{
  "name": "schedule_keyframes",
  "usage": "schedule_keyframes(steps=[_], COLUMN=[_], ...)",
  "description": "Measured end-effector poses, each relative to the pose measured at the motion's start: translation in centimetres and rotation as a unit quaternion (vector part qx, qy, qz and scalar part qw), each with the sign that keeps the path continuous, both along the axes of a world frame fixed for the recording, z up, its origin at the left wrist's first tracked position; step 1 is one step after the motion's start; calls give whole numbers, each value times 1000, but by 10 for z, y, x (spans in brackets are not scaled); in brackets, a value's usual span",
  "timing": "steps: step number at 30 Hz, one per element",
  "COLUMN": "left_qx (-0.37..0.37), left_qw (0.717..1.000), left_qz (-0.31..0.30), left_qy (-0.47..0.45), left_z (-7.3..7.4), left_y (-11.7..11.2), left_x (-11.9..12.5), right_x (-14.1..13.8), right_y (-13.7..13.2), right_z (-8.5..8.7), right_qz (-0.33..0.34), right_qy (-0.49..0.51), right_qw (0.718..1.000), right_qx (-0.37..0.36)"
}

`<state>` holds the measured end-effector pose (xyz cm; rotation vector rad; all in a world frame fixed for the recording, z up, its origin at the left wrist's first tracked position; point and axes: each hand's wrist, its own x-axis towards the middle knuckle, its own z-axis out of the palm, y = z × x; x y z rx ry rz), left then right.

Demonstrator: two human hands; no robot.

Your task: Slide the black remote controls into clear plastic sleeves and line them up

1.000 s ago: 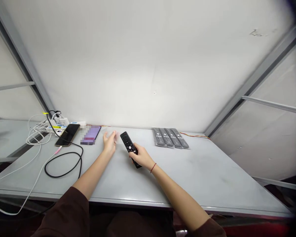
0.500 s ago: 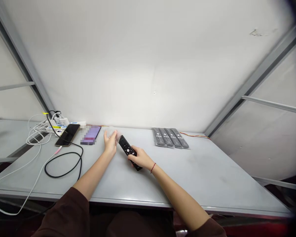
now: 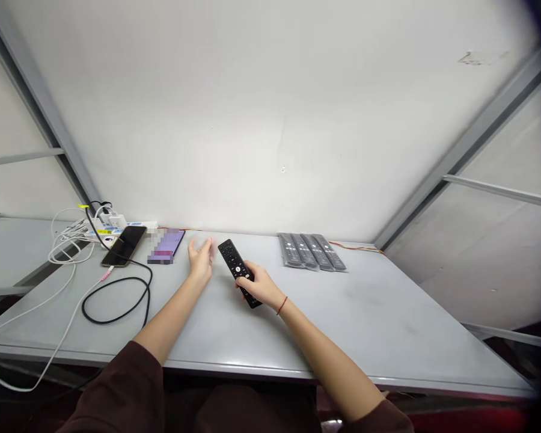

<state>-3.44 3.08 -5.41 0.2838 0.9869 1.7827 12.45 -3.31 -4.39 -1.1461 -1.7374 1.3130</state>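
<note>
My right hand (image 3: 258, 287) grips the lower end of a black remote control (image 3: 235, 264), which points away from me just above the grey table (image 3: 369, 325). My left hand (image 3: 200, 260) is raised a little to the left of the remote's tip. Its fingers pinch a thin, clear plastic sleeve (image 3: 202, 244) that is faint and blurred. A small gap separates the remote's tip from the sleeve. Several more remotes wrapped in clear plastic (image 3: 311, 251) lie side by side at the back of the table, to the right of my hands.
A black phone (image 3: 123, 245) and a purple phone (image 3: 166, 245) lie at the back left. Next to them are a power strip with chargers (image 3: 106, 224), white cables (image 3: 65, 240) and a looped black cable (image 3: 117, 300). A white wall panel rises behind the table.
Half a second ago the remote's tip met the sleeve at my left hand. It has since drawn back slightly to the right, much as it was a second ago.
</note>
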Motion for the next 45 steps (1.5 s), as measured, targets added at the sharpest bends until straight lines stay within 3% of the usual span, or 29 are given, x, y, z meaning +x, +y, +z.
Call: schedule_keyframes(steps=[14, 26, 34, 45], left_qx=[24, 58, 76, 86], left_qw=[1000, 996, 988, 976], left_qz=[1, -68, -131, -195], left_qy=[18, 6, -38, 48], left_z=[1, 3, 6, -7], left_y=[-2, -8, -18, -30], left_x=[3, 13, 25, 40], right_x=[0, -1, -2, -1], right_y=[1, 2, 5, 9], right_z=[-7, -8, -11, -13], right_qz=[25, 43, 17, 6], right_qy=[-37, -9, 36, 76], right_qw=[999, 997, 998, 994], right_qx=[-21, -57, -42, -73])
